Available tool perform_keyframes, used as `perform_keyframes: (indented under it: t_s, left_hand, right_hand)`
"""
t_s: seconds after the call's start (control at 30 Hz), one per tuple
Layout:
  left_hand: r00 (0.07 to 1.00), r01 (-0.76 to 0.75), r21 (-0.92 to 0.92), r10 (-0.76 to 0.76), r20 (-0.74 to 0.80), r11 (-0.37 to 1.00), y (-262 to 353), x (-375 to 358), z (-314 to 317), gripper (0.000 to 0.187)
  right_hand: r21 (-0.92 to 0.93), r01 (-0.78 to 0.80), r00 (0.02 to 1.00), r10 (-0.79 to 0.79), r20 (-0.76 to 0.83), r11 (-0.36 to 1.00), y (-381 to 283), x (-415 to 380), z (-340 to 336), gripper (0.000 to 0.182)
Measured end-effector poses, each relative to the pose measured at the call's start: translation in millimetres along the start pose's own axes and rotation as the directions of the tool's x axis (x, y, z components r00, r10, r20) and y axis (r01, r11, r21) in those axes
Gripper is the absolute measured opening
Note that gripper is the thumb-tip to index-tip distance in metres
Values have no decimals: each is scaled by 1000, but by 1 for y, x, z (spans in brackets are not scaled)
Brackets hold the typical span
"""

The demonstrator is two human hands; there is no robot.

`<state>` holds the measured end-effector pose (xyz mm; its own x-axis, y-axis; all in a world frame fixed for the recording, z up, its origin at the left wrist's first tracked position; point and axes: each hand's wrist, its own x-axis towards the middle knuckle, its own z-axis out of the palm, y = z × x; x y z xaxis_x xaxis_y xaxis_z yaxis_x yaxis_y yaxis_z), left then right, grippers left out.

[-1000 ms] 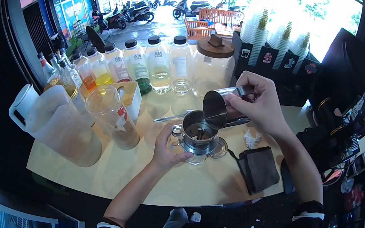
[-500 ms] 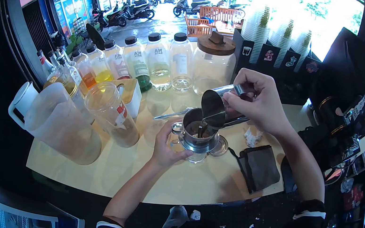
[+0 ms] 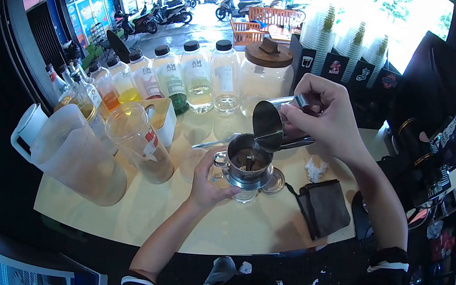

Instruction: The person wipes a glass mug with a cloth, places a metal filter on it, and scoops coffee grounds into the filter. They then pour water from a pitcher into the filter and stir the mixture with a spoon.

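Observation:
A metal drip coffee filter [image 3: 247, 174] with a side handle stands on a small glass [image 3: 246, 196] on the counter. My left hand [image 3: 209, 182] steadies the filter from the left, its thumb along the filter's lower flange and its fingers behind the handle. Above the filter's rim, my right hand [image 3: 327, 116] grips a shiny metal pitcher [image 3: 267, 126] by its handle. The pitcher is tilted, mouth down to the left over the filter. Dark grounds and a small upright post show inside the filter. A small round clear dish [image 3: 275, 181] lies right beside it.
A dark folded cloth [image 3: 323, 210] and crumpled tissue [image 3: 315, 169] lie to the right. Left stand a clear tumbler [image 3: 141, 144] and a large pitcher [image 3: 80, 155]. Capped bottles [image 3: 196, 78] and a wooden-lidded jar [image 3: 265, 83] line the back, with stacked cups [image 3: 319, 32] behind.
My right hand and the pitcher have risen slightly, and the pitcher is tipped further down. More of the filter's inside shows. My left hand keeps its hold.

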<state>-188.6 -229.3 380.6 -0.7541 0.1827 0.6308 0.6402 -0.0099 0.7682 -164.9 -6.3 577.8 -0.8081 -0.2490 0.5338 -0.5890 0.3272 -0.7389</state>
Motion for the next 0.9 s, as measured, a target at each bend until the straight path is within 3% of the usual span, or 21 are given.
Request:
perform_keyframes:
  t_s: [0.2, 0.3, 0.63, 0.9]
  left_hand:
    - [1000, -20, 27, 20, 0, 999, 5, 1, -1, 84]
    - [995, 56, 8, -56, 77, 998, 0, -2, -4, 90]
    - [1000, 11, 8, -11, 3, 1000, 0, -1, -1, 83]
    - [1000, -4, 30, 4, 7, 1000, -3, -1, -1, 83]
  right_hand:
    - [0, 5, 1000, -5, -8, 1000, -1, 4, 3, 26]
    - [-20, 30, 999, -30, -12, 999, 3, 6, 5, 26]
    - [-62, 24, 999, -27, -41, 998, 3, 7, 2, 25]
    - [34, 12, 999, -10, -44, 999, -2, 3, -3, 22]
